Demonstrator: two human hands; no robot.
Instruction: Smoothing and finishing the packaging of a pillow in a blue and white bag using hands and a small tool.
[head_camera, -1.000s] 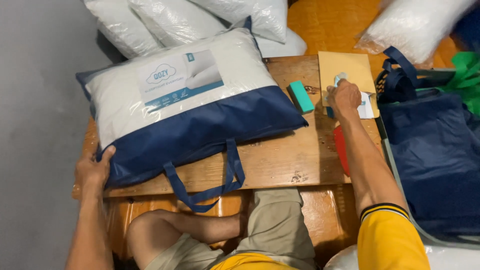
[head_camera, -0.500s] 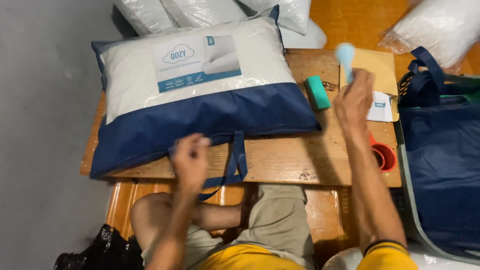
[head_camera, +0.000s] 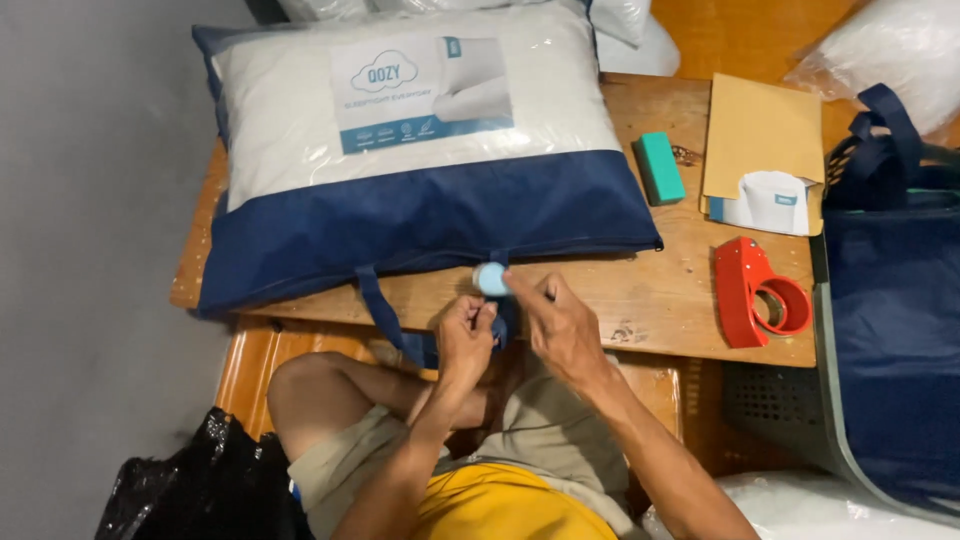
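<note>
Hands (head_camera: 515, 325) at pillow bag (head_camera: 420, 215) handle (head_camera: 400, 325)

left hand (head_camera: 466, 333): fingers pinched | right hand (head_camera: 556, 322): fingertips together, close beside

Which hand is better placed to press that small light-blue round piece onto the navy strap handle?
Right, probably. The right hand already pinches the small light-blue round piece at its fingertips, by the navy strap handle of the navy-and-white pillow bag. The left hand sits just below, fingers curled at the strap.

Bright, even, sharp; soft shadows
</note>
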